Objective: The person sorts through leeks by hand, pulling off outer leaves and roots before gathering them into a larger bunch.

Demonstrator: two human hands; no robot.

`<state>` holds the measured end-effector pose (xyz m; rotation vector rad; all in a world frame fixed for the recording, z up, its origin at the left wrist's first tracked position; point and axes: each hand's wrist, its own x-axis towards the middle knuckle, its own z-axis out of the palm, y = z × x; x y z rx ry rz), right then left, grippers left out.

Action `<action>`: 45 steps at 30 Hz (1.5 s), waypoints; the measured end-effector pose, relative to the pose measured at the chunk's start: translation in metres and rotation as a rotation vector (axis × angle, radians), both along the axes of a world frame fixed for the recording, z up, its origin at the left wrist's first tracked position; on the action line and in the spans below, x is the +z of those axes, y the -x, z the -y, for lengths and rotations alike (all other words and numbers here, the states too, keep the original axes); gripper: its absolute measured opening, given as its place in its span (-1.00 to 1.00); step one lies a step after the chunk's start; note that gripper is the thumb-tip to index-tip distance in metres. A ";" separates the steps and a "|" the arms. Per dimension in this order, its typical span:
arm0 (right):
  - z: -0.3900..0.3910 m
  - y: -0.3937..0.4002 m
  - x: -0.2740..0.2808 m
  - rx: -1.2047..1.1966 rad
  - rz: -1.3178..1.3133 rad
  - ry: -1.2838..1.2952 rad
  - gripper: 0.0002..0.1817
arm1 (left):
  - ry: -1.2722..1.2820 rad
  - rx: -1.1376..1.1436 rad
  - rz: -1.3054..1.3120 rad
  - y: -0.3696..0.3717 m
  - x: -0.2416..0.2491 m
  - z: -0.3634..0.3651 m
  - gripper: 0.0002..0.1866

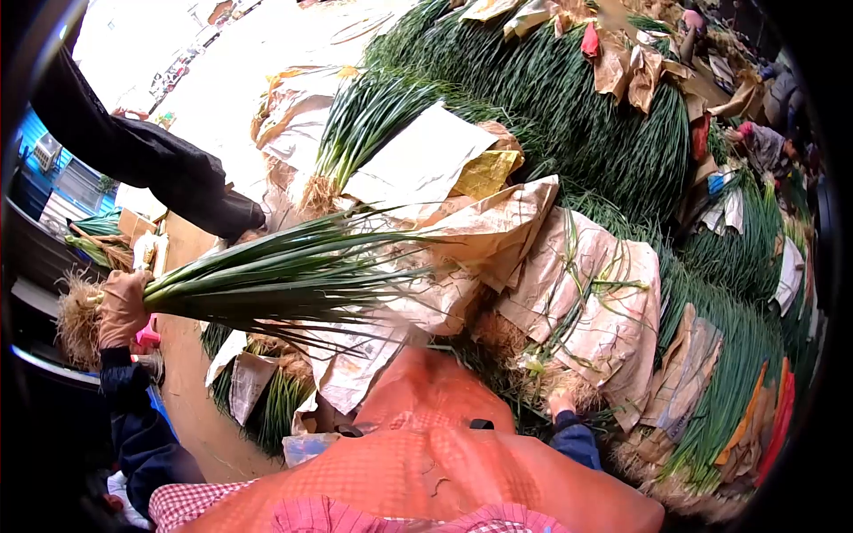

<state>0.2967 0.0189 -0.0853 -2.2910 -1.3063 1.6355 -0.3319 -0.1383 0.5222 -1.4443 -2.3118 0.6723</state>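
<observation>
My left hand (pixel 123 308), which looks gloved, is wrapped round the root end of a big bunch of green onions (pixel 267 277). The bunch lies nearly level, its pale roots sticking out left of my fist and its long green leaves fanning to the right. My right hand (pixel 561 402) is low down, against the bushy roots (pixel 570 385) of more green onions beside a beige woven sack (pixel 591 311). Its fingers are mostly hidden among the roots. An orange apron (pixel 426 444) covers my front.
Large heaps of green onions (pixel 551 107) fill the upper right, partly covered with sacks. Another bunch (pixel 369 124) stands beside a white sheet (pixel 422 160). A person's dark sleeve (pixel 169 164) reaches in from the upper left. More onions (pixel 275 404) lie below my held bunch.
</observation>
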 end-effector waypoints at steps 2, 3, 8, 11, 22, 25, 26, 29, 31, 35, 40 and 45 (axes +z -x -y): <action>0.020 -0.016 0.025 1.525 0.659 0.002 -0.67 | 0.026 0.035 0.028 0.033 -0.011 -0.020 -0.87; 0.032 -0.026 0.019 1.442 0.606 0.109 -0.72 | 0.009 0.016 0.010 0.049 -0.013 -0.030 -0.85; 0.088 -0.076 -0.092 1.337 0.487 -0.163 -0.82 | -0.283 -0.044 -0.025 0.149 -0.007 -0.098 -0.86; 0.037 -0.032 -0.059 0.094 -0.453 0.384 -0.91 | -0.602 -0.066 0.110 0.217 -0.003 -0.158 -0.79; 0.004 0.158 0.072 -0.803 -0.848 0.770 -0.74 | -0.713 0.147 0.487 0.373 -0.169 -0.449 -0.60; 0.025 0.240 0.140 -0.677 -0.187 0.436 -0.65 | -0.500 0.321 0.674 0.366 -0.296 -0.475 -0.41; 0.032 0.248 0.148 -0.618 -0.133 0.400 -0.68 | -0.352 0.387 0.716 0.360 -0.341 -0.472 -0.30; 0.030 0.280 0.180 -0.440 -0.053 0.209 -0.79 | -0.159 0.354 0.660 0.329 -0.425 -0.446 0.12; 0.018 0.298 0.189 -0.437 -0.040 0.155 -0.81 | -0.044 0.463 0.698 0.314 -0.413 -0.447 0.30; -0.020 0.316 0.175 -0.541 -0.038 0.381 -0.67 | -0.169 0.334 0.493 0.322 -0.429 -0.434 0.14; -0.055 0.352 0.193 -0.455 -0.125 0.213 -0.74 | -0.066 0.183 0.441 0.393 -0.428 -0.439 -0.10; -0.007 0.323 0.192 -0.590 0.013 0.199 -0.82 | 0.033 0.247 0.551 0.422 -0.447 -0.438 0.08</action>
